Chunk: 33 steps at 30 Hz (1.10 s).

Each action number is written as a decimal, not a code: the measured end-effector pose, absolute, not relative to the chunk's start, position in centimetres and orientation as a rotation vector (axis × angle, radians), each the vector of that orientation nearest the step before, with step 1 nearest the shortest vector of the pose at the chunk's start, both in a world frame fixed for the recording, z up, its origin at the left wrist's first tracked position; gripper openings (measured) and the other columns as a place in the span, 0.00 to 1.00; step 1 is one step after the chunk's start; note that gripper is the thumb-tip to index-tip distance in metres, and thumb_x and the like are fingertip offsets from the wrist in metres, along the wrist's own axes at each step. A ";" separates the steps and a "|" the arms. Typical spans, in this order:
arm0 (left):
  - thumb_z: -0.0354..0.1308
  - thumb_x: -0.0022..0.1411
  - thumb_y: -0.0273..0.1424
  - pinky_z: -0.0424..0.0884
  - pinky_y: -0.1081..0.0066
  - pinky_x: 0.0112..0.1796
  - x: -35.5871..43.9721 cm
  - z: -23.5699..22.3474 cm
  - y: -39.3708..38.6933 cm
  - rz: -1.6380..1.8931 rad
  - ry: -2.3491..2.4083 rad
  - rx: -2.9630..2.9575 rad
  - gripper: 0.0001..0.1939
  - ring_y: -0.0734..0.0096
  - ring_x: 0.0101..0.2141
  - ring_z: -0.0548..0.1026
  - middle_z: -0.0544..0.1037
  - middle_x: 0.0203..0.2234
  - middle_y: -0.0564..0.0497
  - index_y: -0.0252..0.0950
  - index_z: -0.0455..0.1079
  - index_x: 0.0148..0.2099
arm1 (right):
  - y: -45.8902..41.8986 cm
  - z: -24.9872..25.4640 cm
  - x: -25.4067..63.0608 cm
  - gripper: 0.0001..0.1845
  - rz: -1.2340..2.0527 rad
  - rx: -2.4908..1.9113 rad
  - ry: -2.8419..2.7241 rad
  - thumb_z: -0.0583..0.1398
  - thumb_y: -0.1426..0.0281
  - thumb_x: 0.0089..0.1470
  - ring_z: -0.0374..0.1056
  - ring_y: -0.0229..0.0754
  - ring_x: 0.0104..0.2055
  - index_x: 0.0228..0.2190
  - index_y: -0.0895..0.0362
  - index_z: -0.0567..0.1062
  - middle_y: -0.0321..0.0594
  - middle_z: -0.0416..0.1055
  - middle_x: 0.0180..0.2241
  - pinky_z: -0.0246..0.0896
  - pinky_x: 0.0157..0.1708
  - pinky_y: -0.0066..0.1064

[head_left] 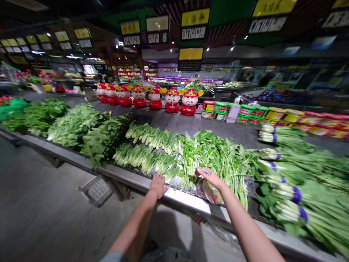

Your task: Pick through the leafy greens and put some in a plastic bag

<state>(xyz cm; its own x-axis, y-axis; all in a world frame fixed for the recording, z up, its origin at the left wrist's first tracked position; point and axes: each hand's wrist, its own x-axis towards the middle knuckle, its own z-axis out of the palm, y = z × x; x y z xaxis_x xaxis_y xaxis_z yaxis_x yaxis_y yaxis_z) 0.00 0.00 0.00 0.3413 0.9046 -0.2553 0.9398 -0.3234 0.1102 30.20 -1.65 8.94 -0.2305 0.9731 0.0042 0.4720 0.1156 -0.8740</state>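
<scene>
My left hand (157,187) lies on the metal edge of the produce stand, fingers spread and holding nothing. Its fingertips are beside the small bok choy (141,156), which lie in two rows. My right hand (205,175) is closed around a slim grey tool (204,170), perhaps a knife or a pen; its kind is unclear. That hand hovers over leafy green stems (218,149) heaped on a perforated metal sheet. Below my right wrist, a see-through, reddish bundle (212,192), possibly a plastic bag, sits partly hidden at the edge.
Bunches of greens with purple bands (296,194) lie at right. Other leafy greens (73,122) are piled at left beyond a black crate (118,140). Red figurines (172,100) and stacked cans (252,113) line the back. A grate (96,190) lies on the floor.
</scene>
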 end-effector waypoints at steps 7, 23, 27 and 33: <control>0.39 0.66 0.47 0.40 0.55 0.65 -0.1 0.0 0.2 -0.208 1.676 2.354 0.38 0.54 0.67 0.42 0.49 0.68 0.38 0.25 0.50 0.68 | -1.9 8.5 31.1 0.27 0.898 -1.490 -1.827 0.52 0.48 0.57 0.68 0.45 0.28 0.20 0.55 0.73 0.40 0.73 0.23 0.66 0.37 0.41; 0.37 0.65 0.48 0.40 0.54 0.65 -0.2 -0.1 0.4 -0.214 1.658 2.344 0.38 0.53 0.68 0.40 0.48 0.68 0.38 0.25 0.49 0.68 | -2.2 10.0 32.5 0.22 0.976 -1.467 -1.656 0.57 0.50 0.55 0.72 0.49 0.41 0.35 0.53 0.80 0.44 0.77 0.40 0.69 0.40 0.42; 0.37 0.65 0.48 0.40 0.55 0.65 -0.2 0.0 0.3 -0.230 1.656 2.344 0.39 0.53 0.68 0.40 0.48 0.68 0.39 0.25 0.49 0.69 | -2.3 10.5 32.4 0.24 0.872 -1.481 -1.611 0.54 0.49 0.57 0.71 0.46 0.36 0.31 0.54 0.78 0.43 0.77 0.34 0.68 0.35 0.39; 0.38 0.65 0.47 0.39 0.55 0.65 -0.2 0.0 0.3 -0.234 1.656 2.350 0.38 0.54 0.68 0.40 0.49 0.68 0.39 0.25 0.49 0.68 | -2.4 10.2 32.7 0.27 0.747 -1.521 -1.638 0.53 0.47 0.57 0.67 0.42 0.28 0.22 0.55 0.73 0.38 0.72 0.24 0.67 0.33 0.39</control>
<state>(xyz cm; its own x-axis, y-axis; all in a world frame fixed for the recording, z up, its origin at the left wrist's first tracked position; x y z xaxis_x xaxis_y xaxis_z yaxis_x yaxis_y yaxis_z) -0.22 0.25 -0.04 0.3387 0.8995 -0.2761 0.9408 -0.3187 0.1156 32.68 -2.36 10.16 0.0041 0.9898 0.1421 0.5418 0.1172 -0.8323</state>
